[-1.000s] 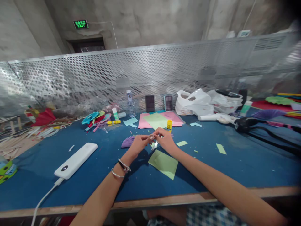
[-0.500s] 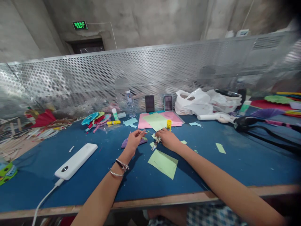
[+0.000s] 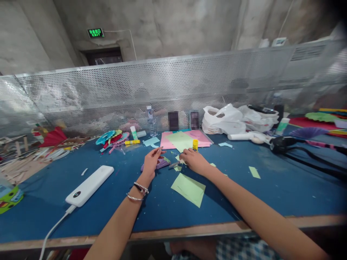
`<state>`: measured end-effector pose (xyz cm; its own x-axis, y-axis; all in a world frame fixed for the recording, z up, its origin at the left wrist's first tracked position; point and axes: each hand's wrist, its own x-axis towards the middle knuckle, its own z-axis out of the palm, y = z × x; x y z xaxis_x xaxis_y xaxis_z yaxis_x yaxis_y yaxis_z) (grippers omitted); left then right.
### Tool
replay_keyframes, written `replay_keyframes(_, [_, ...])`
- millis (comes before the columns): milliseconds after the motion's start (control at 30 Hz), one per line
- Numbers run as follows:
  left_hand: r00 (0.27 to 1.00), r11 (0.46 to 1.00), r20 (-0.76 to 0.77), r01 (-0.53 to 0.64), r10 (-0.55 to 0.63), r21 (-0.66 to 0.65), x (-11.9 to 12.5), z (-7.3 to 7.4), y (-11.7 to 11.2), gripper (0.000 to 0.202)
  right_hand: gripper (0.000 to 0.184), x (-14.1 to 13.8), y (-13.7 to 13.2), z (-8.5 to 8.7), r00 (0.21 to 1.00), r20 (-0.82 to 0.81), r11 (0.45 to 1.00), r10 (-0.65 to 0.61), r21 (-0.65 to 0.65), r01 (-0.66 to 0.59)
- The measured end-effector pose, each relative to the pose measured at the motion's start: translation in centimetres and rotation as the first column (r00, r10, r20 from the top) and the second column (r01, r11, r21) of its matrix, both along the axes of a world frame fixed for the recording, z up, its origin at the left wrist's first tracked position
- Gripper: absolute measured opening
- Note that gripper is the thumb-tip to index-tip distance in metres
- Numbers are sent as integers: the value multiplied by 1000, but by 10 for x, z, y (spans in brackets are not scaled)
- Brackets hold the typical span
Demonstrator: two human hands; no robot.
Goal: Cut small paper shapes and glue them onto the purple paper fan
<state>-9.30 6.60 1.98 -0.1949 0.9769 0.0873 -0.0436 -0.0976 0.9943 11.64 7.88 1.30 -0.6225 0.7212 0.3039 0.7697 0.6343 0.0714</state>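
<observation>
Left hand (image 3: 150,161) lowered onto the purple pleated fan (image 3: 159,162) on the blue bench (image 3: 108,202), grip loosely pinching its top edge; right hand (image 3: 193,160) rests beside a thin stick (image 3: 173,165), fingers curled, holding unclear. Judged step: fan assembly at mid-bench. Next calls for a steady fan and aligned stick

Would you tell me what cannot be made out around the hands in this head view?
- Left hand: covers much of the purple folded fan; whether it grips it is unclear.
- Right hand: fingertips hide any contact with the green scrap.
- Small tool: too small to identify.
- Two upright cards: blurred.
</observation>
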Motion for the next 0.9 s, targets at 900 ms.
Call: replay_keyframes(900, [973,990,181,142,-141,10,5,-2,0,46,13,-29,-14,-6,802,-592,891,84,-315,-326])
